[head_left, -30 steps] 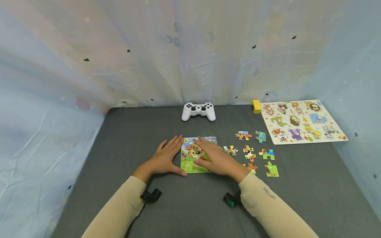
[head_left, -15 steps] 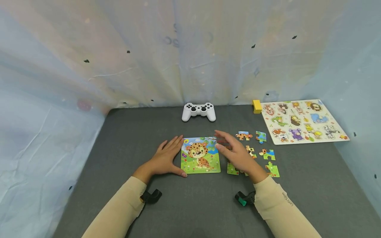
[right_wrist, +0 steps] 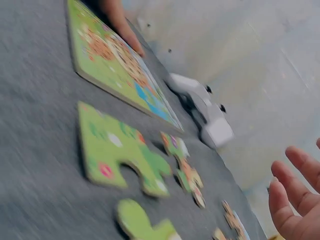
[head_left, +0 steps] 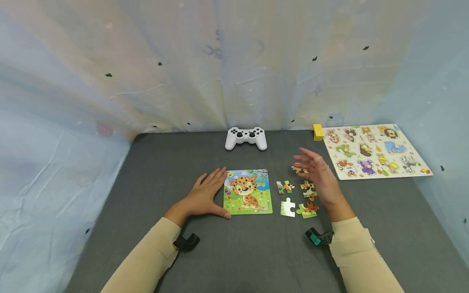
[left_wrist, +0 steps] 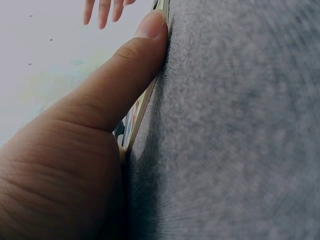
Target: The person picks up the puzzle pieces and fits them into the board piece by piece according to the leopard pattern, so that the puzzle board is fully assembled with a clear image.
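A square puzzle board (head_left: 245, 205) with a leopard cub picture lies at the middle of the table. My left hand (head_left: 206, 194) rests along its left edge, fingers straight and thumb at the lower corner; in the left wrist view the thumb (left_wrist: 115, 75) lies against the board's side. Right of the board are several loose puzzle pieces, among them a green corner piece (right_wrist: 112, 145), pale with glare in the head view, and a leopard-print piece (head_left: 309, 210). Above the right-hand pieces my right hand (head_left: 322, 179) is raised, fingers loosely bent, holding nothing and hiding some pieces.
At the back of the grey table (head_left: 165, 162) sits a white game controller (head_left: 246, 138). A yellow block (head_left: 318, 132) touches or nearly touches a white animal puzzle board (head_left: 377, 152) at the far right. A patterned curtain (head_left: 234, 81) hangs behind the table.
My right hand has lifted off the leopard board and moved right, over the loose pieces, uncovering the whole picture. My left hand has stayed at the board's left edge.
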The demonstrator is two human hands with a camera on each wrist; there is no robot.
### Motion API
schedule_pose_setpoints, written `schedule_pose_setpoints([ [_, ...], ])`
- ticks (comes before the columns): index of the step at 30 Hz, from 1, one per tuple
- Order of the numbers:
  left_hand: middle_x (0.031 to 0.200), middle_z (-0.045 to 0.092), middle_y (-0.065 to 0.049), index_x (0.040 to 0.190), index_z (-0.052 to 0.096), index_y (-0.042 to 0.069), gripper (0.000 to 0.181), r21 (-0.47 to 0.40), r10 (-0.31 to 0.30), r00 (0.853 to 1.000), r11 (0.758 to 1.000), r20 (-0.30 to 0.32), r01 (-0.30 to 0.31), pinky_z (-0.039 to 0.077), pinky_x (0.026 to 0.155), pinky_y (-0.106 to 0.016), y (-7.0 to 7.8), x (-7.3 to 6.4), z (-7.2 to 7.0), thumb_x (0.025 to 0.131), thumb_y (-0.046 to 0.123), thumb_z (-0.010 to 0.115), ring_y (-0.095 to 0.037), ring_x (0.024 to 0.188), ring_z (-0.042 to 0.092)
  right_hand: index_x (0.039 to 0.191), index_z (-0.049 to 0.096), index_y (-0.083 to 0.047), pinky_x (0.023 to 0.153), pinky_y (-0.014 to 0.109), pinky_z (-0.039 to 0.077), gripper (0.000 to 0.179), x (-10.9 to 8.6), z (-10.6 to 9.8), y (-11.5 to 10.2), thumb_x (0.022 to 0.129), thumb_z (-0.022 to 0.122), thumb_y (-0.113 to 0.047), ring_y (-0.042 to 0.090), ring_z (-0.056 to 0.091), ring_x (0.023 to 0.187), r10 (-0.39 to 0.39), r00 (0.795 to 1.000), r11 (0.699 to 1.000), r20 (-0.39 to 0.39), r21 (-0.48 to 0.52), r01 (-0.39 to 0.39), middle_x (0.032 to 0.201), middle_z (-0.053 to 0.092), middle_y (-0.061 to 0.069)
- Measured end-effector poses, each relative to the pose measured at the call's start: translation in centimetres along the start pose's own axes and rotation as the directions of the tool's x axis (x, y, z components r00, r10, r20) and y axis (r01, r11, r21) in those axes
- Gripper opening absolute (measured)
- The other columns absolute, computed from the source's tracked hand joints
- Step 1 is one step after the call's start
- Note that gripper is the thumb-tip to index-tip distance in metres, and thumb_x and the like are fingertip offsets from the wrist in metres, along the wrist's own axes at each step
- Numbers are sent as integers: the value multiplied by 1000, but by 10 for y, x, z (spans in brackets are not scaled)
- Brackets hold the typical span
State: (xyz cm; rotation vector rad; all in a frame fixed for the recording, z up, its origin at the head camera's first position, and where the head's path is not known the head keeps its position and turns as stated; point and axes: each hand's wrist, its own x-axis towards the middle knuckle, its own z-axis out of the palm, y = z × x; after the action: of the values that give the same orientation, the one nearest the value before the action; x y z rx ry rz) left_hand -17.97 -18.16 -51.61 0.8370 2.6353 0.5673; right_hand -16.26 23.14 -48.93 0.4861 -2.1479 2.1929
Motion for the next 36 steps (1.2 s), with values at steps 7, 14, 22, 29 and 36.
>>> schedule_pose_setpoints([
  [7, 182, -1, -1, 177, 7, 13, 147, -1, 2, 1000, 1000, -1, -2, -1, 128, -59, 0, 0, 0, 73, 85, 84, -20, 166, -4, 167, 44, -15, 106, 51, 38, 69, -1, -22, 3, 117, 30, -59, 44, 46, 138, 42, 990, 999, -135, 6, -42, 155, 51, 25],
  [14, 182, -2, -1, 177, 6, 14, 148, 9, 1, 1000, 1000, -3, -1, -2, 129, -58, 0, 1, 1, 73, 85, 83, -19, 165, -5, 172, 35, -11, 103, 41, 40, 69, -5, -38, 15, 118, 24, -54, 42, 44, 138, 116, 973, 984, -198, -108, -139, 158, 47, 24],
  [22, 182, 0, -1, 177, 8, 13, 148, -2, 10, 1000, 1000, -10, -10, 0, 128, -59, -2, 0, 1, 73, 85, 84, -21, 166, -3, 172, 27, -1, 106, 54, 39, 70, -5, -41, 34, 118, 50, -39, 41, 44, 139, 182, 971, 904, -154, -362, -227, 162, 43, 26],
  [29, 182, -1, 0, 177, 8, 13, 148, -6, 12, 1000, 1000, -25, -12, -1, 128, -59, -5, -1, 6, 72, 87, 82, -20, 166, -4, 164, 41, 7, 114, 69, 37, 72, -2, -38, 38, 110, 71, -31, 49, 41, 145, 212, 972, 720, -99, -656, -224, 161, 39, 28],
  [36, 183, 1, -2, 177, 8, 13, 149, -37, 18, 999, 999, -41, -20, -2, 128, -59, -6, 1, 8, 71, 85, 85, -21, 166, -2, 142, 63, 8, 112, 67, 38, 41, -1, -33, 41, 108, 73, -14, 50, 43, 142, 165, 977, 692, -132, -690, -210, 158, 42, 29],
])
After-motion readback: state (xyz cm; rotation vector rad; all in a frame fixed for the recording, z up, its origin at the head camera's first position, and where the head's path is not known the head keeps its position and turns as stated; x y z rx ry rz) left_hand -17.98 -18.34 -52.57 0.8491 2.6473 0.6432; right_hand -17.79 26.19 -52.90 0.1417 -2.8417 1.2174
